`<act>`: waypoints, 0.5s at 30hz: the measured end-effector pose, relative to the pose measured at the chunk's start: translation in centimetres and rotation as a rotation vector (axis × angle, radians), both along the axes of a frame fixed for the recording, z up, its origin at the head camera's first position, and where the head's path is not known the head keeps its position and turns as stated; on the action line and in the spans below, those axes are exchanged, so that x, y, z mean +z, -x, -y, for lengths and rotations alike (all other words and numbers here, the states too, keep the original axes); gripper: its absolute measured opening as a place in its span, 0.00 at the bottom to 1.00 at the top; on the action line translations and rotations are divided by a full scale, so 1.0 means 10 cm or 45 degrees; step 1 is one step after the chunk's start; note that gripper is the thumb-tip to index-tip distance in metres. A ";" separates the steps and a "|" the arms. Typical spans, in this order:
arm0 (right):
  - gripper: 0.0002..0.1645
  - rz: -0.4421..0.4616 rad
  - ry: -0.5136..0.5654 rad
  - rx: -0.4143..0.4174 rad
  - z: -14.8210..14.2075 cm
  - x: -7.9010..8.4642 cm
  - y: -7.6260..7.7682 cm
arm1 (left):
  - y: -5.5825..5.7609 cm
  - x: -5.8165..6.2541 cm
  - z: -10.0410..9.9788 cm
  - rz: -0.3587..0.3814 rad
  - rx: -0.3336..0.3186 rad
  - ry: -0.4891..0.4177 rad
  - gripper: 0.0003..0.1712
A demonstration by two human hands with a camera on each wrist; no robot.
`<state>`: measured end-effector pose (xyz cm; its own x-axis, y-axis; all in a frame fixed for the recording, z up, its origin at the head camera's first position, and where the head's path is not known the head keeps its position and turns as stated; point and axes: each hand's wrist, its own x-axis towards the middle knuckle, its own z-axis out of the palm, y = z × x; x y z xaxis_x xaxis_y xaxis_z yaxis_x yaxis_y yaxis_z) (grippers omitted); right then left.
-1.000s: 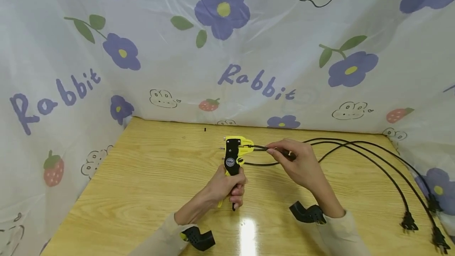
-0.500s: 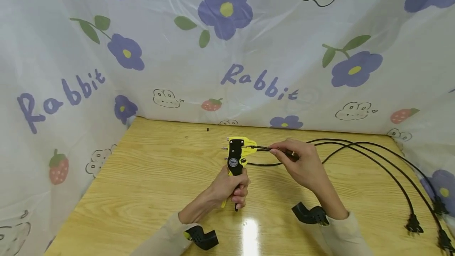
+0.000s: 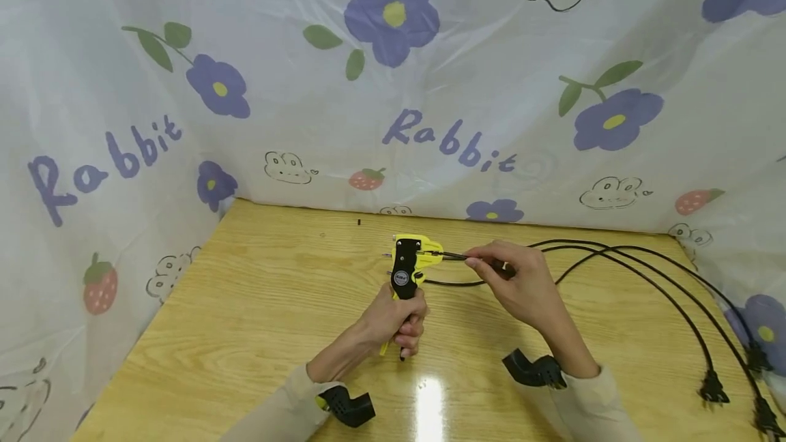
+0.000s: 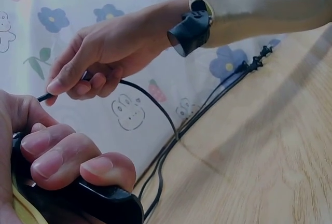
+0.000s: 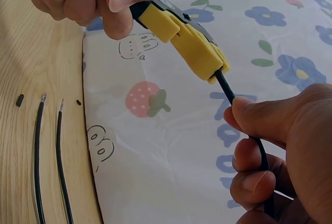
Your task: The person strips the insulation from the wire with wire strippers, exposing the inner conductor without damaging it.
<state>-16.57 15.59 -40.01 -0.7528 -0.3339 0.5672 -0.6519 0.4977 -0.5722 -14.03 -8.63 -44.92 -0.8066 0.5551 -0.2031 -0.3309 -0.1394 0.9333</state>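
My left hand grips the handles of a yellow and black wire stripper, held upright above the table with its nose to the right. The end of a black power cord enters the yellow nose; its tip is hidden inside the tool. My right hand pinches this cord between thumb and fingertips a short way from the nose, and the other fingers curl round it. In the right wrist view, two more black cords, one thicker-looking than the other, lie on the table with bare metal strands at their ends.
Black two-pin plugs lie at the table's right side, where the cords curve and cross. A small black offcut lies near the back edge, with another offcut by the cord ends. A flowered sheet hangs behind the wooden table.
The head view has shifted slightly, so the scene sits a little farther right. Both hands, the wire stripper and the cord keep practically the same positions.
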 end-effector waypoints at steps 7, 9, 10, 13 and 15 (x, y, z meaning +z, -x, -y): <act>0.08 0.016 0.002 -0.001 0.01 0.01 0.00 | 0.01 -0.01 0.01 -0.017 -0.014 -0.010 0.19; 0.07 0.012 0.004 0.002 0.02 0.01 0.00 | 0.01 -0.02 0.01 -0.028 -0.018 -0.025 0.19; 0.07 0.014 0.004 0.004 0.02 0.01 0.00 | 0.01 -0.02 0.01 -0.028 -0.020 -0.033 0.19; 0.08 0.018 0.006 0.005 0.02 0.00 -0.01 | 0.00 -0.03 0.01 -0.026 -0.034 -0.065 0.19; 0.08 0.014 0.008 0.006 0.03 0.00 0.00 | 0.00 -0.04 0.00 -0.016 -0.038 -0.085 0.19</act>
<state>-16.52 15.30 -39.97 -0.7574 -0.3341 0.5610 -0.6479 0.4911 -0.5822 -14.03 -8.68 -45.31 -0.7919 0.5906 -0.1550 -0.3243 -0.1917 0.9263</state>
